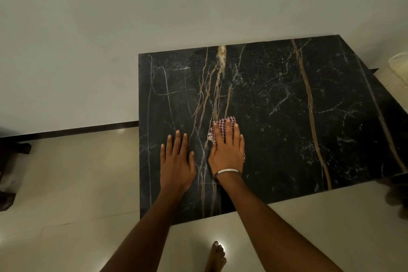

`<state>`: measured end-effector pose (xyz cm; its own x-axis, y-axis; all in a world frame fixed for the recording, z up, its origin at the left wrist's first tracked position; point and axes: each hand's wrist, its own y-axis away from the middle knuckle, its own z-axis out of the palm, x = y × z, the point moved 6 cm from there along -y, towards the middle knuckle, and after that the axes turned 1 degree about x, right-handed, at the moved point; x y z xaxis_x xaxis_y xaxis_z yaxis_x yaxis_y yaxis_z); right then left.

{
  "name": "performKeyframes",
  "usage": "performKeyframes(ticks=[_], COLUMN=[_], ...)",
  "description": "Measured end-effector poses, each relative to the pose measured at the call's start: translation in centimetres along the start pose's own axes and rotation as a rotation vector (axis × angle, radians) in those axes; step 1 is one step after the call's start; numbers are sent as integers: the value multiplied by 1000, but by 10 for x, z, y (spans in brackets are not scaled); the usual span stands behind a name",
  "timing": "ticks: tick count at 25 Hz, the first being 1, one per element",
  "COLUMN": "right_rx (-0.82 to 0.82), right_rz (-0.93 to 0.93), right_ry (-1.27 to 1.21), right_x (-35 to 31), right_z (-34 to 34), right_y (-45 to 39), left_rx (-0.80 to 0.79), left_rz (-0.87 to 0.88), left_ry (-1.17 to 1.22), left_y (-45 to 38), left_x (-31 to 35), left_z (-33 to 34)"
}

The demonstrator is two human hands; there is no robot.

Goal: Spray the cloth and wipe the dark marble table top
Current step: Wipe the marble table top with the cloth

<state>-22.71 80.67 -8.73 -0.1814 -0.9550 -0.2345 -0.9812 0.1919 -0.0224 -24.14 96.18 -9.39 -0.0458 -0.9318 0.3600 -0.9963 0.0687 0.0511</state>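
Right hand point(227, 150), fingers flat, presses the checked cloth point(223, 127) on the dark marble worktop point(287, 106); left hand point(176, 161) rests flat, released. Wipe best with even pressure, overlapping strokes.

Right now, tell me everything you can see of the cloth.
The cloth is small, checked in dark red and white, and looks like woven fabric. It lies bunched on the dark marble table top, mostly hidden under the right hand, whose straight fingers press it flat. Only its far and left edges show. The left hand rests beside it, apart.
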Motion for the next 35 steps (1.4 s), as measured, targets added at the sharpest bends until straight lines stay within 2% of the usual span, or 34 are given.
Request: performKeyframes(ticks=[4,8,10,15,17,19,21,23,25,27,32,35], right_rx=[-34,-12,3,-43,-49,-25,-13,-10,-43,-48,-19,-24], right_rz=[-178,4,53,-165,-118,10,85,51,-75,-148,55,29], right_ry=[43,31,28,100,97,76,54,51,76,85,71,51], right_x=[-15,14,7,-26,-7,8,2,-22,-40,-37,-10,-40], right_z=[8,-2,-2,14,8,1,0,6,15,15,3,11], right_y=[26,25,34,80,76,74,83,101,116,119,113,129], left_rx=[-18,-31,-23,-22,-16,-9,-4,-12,-15,-15,-5,-13], left_rz=[16,24,31,39,45,50,54,52,53,54,48,38], left_ry=[-28,-11,-22,-45,-32,-27,-23,-34,-30,-16,-22,-33], left_y=[13,32,38,53,60,68,76,80,84,90,106,110], left_x=[-5,-14,-15,-22,-22,-24,-24,-26,-27,-29,-36,-41], left_z=[-2,-3,-1,-2,-2,-3,-2,-3,-4,-7,-12,-13])
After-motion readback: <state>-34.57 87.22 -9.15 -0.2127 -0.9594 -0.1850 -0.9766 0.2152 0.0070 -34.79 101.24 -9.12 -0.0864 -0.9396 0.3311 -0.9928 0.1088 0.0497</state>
